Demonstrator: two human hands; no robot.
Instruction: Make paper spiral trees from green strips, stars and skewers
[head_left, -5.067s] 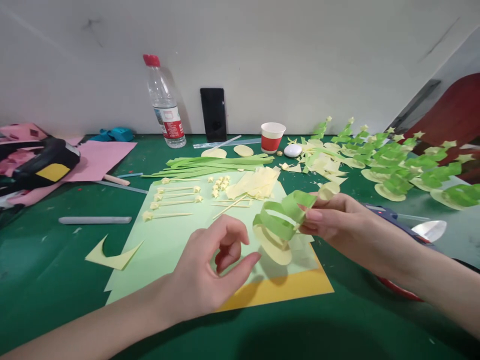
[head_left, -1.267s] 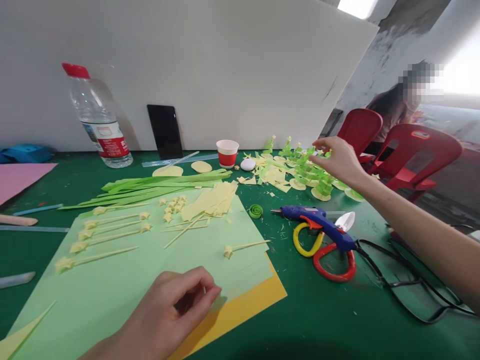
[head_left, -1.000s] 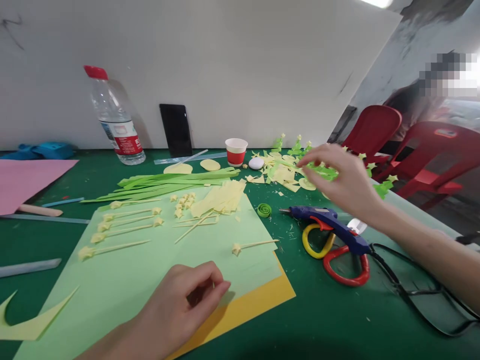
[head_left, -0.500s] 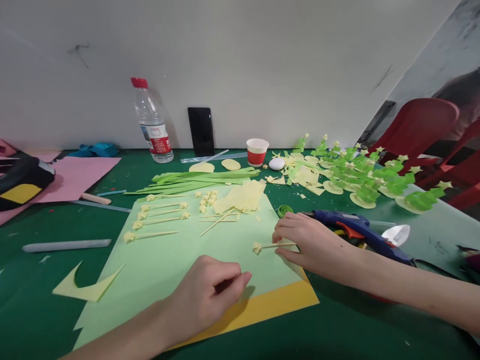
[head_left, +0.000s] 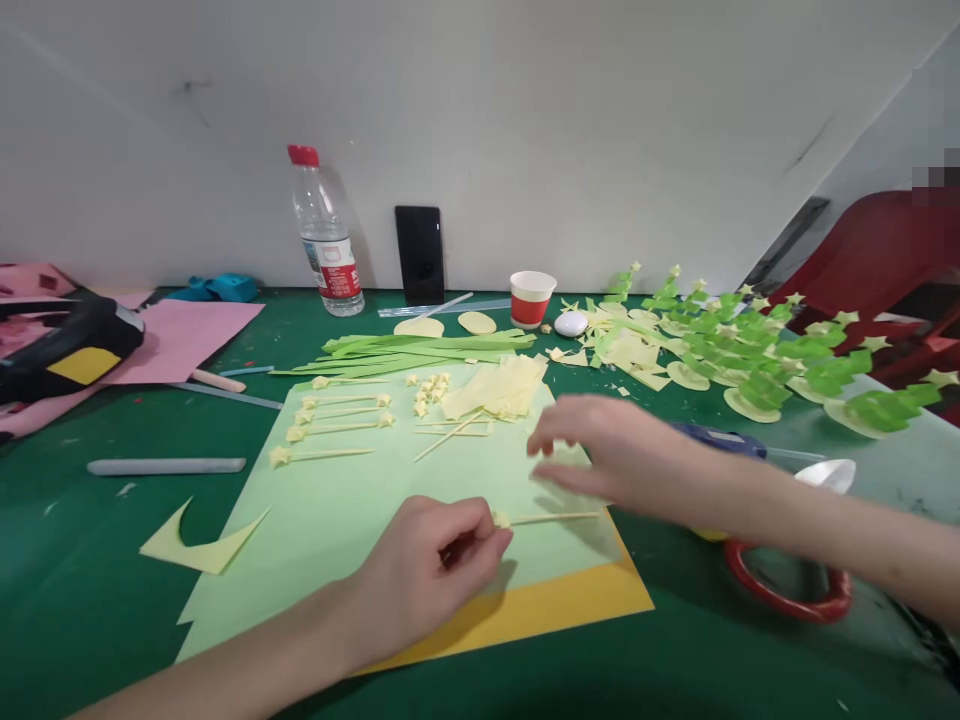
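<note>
My left hand is closed in a pinch at the star end of a pale yellow paper star on a thin stick. The stick points right, low over the light green paper sheet. Just above and to its right, my right hand has its fingers apart and holds nothing; motion blurs it a little. More star-tipped sticks lie in a row on the left of the sheet. Near its back edge are small folded stars, loose thin sticks and a pile of pale yellow strips.
Green paper strips lie behind the sheet. Further back are a bottle, a phone and a paper cup. Finished green paper plants stand at right. Partly under my right arm are a blue glue gun and red-handled scissors.
The star stick has passed from my right hand to my left and sits lower. My right hand has let go and opened. The view has turned slightly left.
</note>
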